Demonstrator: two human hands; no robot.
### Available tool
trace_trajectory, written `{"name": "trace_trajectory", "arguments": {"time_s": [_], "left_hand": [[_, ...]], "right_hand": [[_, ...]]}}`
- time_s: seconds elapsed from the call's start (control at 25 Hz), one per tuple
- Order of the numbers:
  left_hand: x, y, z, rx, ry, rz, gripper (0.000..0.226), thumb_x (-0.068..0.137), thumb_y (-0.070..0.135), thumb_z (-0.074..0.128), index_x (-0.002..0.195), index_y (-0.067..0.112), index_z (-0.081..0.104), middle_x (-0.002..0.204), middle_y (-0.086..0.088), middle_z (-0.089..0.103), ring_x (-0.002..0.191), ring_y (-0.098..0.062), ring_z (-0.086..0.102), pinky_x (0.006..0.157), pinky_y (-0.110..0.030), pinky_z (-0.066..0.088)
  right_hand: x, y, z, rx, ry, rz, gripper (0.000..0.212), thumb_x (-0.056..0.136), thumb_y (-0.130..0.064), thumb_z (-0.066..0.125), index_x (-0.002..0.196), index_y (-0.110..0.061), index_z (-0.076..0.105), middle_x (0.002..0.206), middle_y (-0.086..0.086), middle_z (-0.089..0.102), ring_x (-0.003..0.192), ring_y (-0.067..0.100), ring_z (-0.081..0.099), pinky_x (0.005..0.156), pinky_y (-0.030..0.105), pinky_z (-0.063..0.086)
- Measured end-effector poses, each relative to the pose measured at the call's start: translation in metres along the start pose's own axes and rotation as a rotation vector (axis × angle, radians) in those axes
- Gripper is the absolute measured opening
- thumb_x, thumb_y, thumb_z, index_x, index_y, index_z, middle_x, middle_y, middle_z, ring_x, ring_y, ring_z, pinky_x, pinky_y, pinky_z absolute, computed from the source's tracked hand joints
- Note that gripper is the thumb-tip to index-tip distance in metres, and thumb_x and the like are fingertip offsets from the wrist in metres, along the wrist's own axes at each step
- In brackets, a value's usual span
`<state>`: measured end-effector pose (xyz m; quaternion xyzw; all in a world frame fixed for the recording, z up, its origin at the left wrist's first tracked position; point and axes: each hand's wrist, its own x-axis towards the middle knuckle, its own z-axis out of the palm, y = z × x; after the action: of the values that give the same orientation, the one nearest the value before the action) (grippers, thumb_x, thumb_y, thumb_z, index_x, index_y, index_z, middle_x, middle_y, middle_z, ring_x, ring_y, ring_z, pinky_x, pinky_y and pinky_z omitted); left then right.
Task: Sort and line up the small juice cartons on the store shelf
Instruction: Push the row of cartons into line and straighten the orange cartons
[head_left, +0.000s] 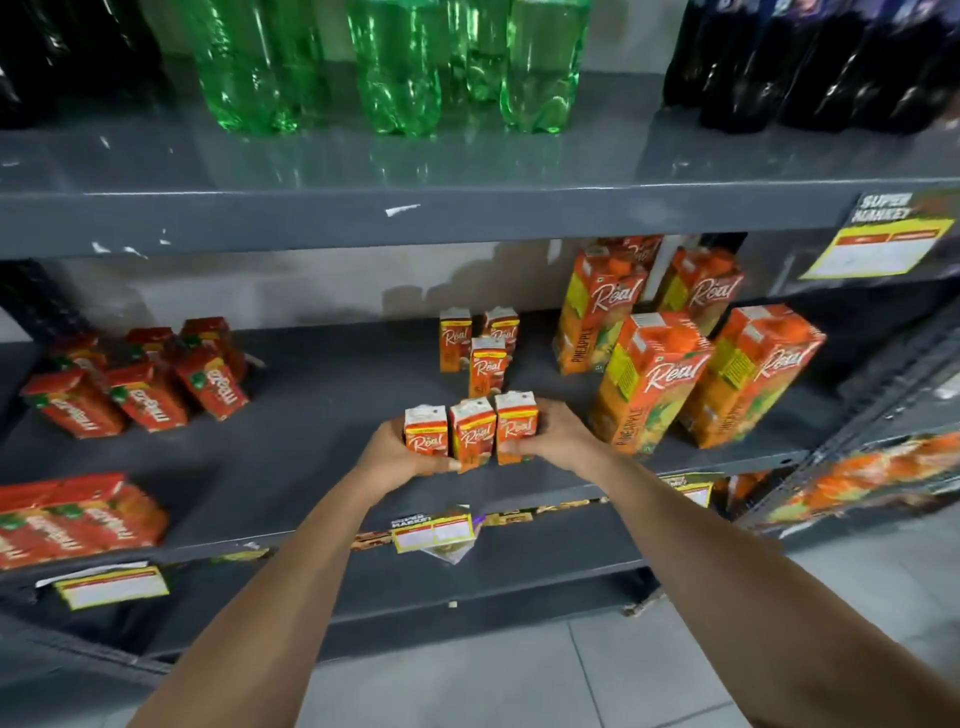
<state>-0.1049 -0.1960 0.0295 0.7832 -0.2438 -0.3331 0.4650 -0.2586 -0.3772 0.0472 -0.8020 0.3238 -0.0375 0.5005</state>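
Observation:
Three small orange juice cartons (471, 431) stand side by side near the front of the grey middle shelf (291, 426). My left hand (395, 453) presses the left carton and my right hand (550, 434) presses the right one, squeezing the row between them. The middle carton is slightly tilted. Behind them three more small cartons (485, 364) stand upright, two at the back and one in front.
Large pineapple juice cartons (649, 379) stand to the right. Red cartons (145, 389) lie tumbled at the left, and more (67, 519) at the shelf's front left. Green bottles (395, 67) and dark bottles (810, 62) fill the upper shelf. Price tags (434, 532) hang on the shelf edge.

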Motion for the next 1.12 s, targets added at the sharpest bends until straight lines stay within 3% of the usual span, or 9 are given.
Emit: {"name": "trace_trajectory", "arguments": {"time_s": [0.24, 0.48, 0.6, 0.8, 0.96, 1.12], "left_hand": [[0.002, -0.001, 0.01, 0.011, 0.026, -0.009, 0.054, 0.057, 0.026, 0.092, 0.102, 0.029, 0.064, 0.097, 0.011, 0.069, 0.088, -0.005, 0.065, 0.083, -0.029, 0.051], [-0.005, 0.002, 0.021, 0.058, -0.047, -0.045, 0.059, 0.054, 0.028, 0.094, 0.105, 0.028, 0.065, 0.102, 0.01, 0.07, 0.093, -0.007, 0.066, 0.09, -0.035, 0.052], [-0.013, 0.004, 0.033, 0.074, -0.047, -0.045, 0.048, 0.055, 0.029, 0.093, 0.093, 0.034, 0.063, 0.094, 0.016, 0.068, 0.089, -0.003, 0.064, 0.088, -0.033, 0.051], [-0.017, 0.004, 0.039, 0.095, -0.014, -0.079, 0.069, 0.05, 0.04, 0.093, 0.11, 0.028, 0.06, 0.105, 0.011, 0.067, 0.094, -0.008, 0.064, 0.09, -0.036, 0.051], [-0.022, 0.006, 0.04, 0.09, 0.002, -0.052, 0.054, 0.058, 0.034, 0.091, 0.102, 0.032, 0.059, 0.101, 0.01, 0.067, 0.087, -0.006, 0.063, 0.082, -0.031, 0.048], [-0.022, 0.006, 0.04, 0.085, -0.01, -0.072, 0.063, 0.056, 0.039, 0.091, 0.111, 0.029, 0.061, 0.108, 0.009, 0.069, 0.095, -0.009, 0.065, 0.089, -0.037, 0.051]], "right_hand": [[0.017, 0.003, 0.004, 0.068, -0.131, 0.087, 0.073, 0.063, -0.025, 0.092, 0.128, -0.022, 0.06, 0.121, -0.001, 0.069, 0.113, 0.012, 0.063, 0.105, 0.043, 0.047], [-0.002, 0.007, -0.009, 0.002, -0.161, 0.068, 0.063, 0.067, -0.021, 0.089, 0.125, -0.02, 0.063, 0.112, -0.007, 0.07, 0.098, 0.005, 0.062, 0.09, 0.026, 0.049], [-0.012, 0.017, -0.015, -0.014, -0.144, 0.067, 0.063, 0.067, -0.025, 0.09, 0.124, -0.022, 0.064, 0.117, -0.002, 0.071, 0.105, 0.01, 0.063, 0.098, 0.032, 0.048], [-0.018, 0.019, -0.016, -0.001, -0.148, 0.068, 0.06, 0.069, -0.025, 0.089, 0.123, -0.023, 0.063, 0.113, -0.005, 0.07, 0.104, 0.01, 0.063, 0.097, 0.032, 0.048], [-0.019, 0.018, -0.015, 0.045, -0.145, 0.093, 0.055, 0.071, -0.021, 0.088, 0.119, -0.024, 0.062, 0.102, -0.009, 0.069, 0.1, 0.009, 0.062, 0.097, 0.034, 0.048], [-0.022, 0.016, -0.014, 0.054, -0.153, 0.097, 0.057, 0.072, -0.019, 0.086, 0.122, -0.022, 0.061, 0.107, -0.005, 0.069, 0.097, 0.007, 0.062, 0.096, 0.033, 0.049]]}}
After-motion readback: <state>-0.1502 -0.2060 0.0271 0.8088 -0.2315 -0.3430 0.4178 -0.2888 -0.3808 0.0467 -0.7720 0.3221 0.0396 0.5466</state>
